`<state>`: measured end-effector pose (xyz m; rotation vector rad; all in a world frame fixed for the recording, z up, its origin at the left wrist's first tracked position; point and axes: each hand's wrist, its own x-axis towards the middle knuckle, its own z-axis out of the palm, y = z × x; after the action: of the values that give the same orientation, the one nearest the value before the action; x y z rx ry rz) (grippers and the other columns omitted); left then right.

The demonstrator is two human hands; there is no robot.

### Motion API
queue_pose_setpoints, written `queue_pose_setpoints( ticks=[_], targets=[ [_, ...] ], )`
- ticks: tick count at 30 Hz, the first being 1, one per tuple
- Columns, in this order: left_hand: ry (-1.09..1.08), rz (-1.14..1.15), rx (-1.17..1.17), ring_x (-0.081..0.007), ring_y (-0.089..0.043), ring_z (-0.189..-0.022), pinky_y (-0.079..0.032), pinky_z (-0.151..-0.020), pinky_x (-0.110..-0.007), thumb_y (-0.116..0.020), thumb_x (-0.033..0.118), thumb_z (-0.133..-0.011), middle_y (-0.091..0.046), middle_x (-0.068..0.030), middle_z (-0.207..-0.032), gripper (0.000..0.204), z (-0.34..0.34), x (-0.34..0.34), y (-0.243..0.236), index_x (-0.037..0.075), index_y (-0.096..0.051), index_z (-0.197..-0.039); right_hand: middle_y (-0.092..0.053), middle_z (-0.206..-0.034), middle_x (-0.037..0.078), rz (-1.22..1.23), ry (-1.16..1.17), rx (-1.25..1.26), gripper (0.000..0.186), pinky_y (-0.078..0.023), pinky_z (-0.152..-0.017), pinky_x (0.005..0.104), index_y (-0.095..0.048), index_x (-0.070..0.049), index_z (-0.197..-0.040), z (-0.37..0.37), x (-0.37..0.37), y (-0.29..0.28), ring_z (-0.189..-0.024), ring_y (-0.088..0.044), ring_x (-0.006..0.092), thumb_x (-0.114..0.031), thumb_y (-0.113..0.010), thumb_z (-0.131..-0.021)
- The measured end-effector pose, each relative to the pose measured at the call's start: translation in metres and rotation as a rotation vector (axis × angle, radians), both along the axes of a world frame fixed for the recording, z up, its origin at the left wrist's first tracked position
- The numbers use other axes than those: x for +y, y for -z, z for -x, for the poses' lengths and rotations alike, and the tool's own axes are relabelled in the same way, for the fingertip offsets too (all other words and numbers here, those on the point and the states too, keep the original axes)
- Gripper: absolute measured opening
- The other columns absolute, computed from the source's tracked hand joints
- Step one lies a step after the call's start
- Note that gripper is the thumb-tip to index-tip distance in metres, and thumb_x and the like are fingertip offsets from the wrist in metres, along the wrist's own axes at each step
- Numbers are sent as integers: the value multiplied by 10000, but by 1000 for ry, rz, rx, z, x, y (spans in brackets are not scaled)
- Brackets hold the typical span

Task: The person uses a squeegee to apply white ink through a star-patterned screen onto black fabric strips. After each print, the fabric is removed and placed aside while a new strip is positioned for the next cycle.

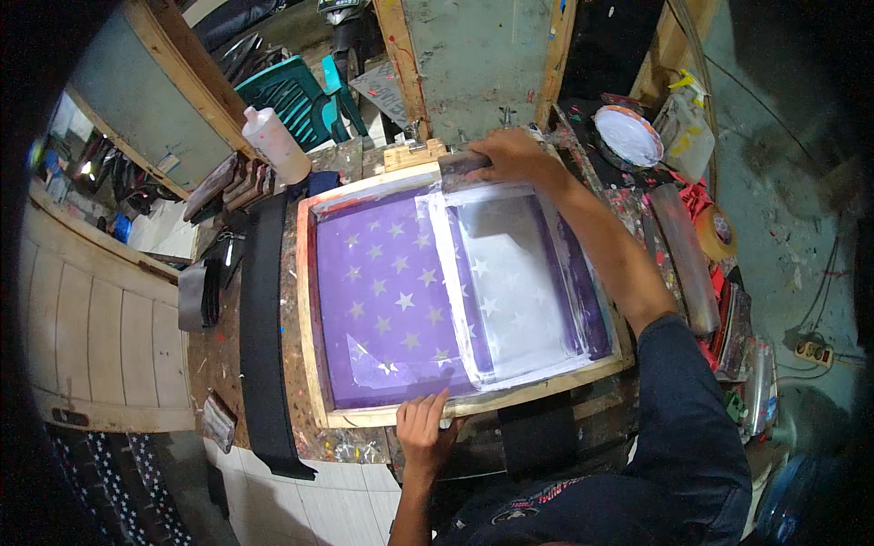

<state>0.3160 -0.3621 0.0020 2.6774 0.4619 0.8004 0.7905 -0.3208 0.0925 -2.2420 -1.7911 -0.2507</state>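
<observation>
A wooden screen-printing frame (312, 364) lies on the worktable, its mesh purple with pale stars. White ink (448, 273) runs in a thick band down the mesh and along the edges of a pale, star-marked area on the right. My left hand (424, 428) is closed over the frame's near rail, fingers on top. At the far rail, my right hand (514, 156) curls over a dark wooden bar that looks like a squeegee (462, 167); the hand hides much of it. My right forearm crosses above the frame's right side.
Left of the frame lies a long black strip (265, 337), with a plastic bottle (276, 146) and several wooden-handled squeegees (246, 185) beyond. An ink-smeared tub (628, 136), spray bottle (685, 136) and tape roll (716, 232) stand right. A green chair (287, 96) is behind.
</observation>
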Motion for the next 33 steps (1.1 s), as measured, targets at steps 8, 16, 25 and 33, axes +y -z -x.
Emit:
queue_pose_setpoints(
  ticks=[8, 16, 25, 33],
  targets=[
    [10, 50, 37, -334, -643, -981, -465, -896, -479, -860, 287, -747, -696, -140, -1060, 570, 6, 1, 11, 20, -662, -1210, -715, -943, 223, 270, -72, 302, 528, -539, -851, 505, -705, -65, -1054, 56, -59, 17, -939, -698, 425, -510, -790, -784],
    [-46, 101, 81, -331, -631, -1037, -423, -995, -493, -908, 338, -686, -673, -145, -1078, 693, 3, -4, -6, 1, -645, -1231, -679, -882, 207, -164, 3, -163, 488, -508, -796, 521, -699, -79, -1041, 5, -6, 19, -885, -679, 405, -515, -751, -828],
    [-156, 61, 72, -315, -586, -1199, -316, -1111, -551, -924, 413, -688, -633, -161, -1226, 769, 12, -12, -15, -4, -622, -1260, -700, -821, 133, -29, -4, 57, 305, -551, -722, 537, -641, -111, -973, 98, -80, 27, -843, -698, 382, -219, -775, -722],
    [-133, 69, -7, -402, -526, -1251, -340, -1136, -564, -921, 305, -715, -575, -207, -1301, 775, 15, -10, -4, -11, -557, -1322, -655, -775, 66, -6, -7, 39, 134, -553, -645, 393, -652, -122, -928, 249, -207, 32, -771, -676, 265, -114, -662, -794]
  ],
)
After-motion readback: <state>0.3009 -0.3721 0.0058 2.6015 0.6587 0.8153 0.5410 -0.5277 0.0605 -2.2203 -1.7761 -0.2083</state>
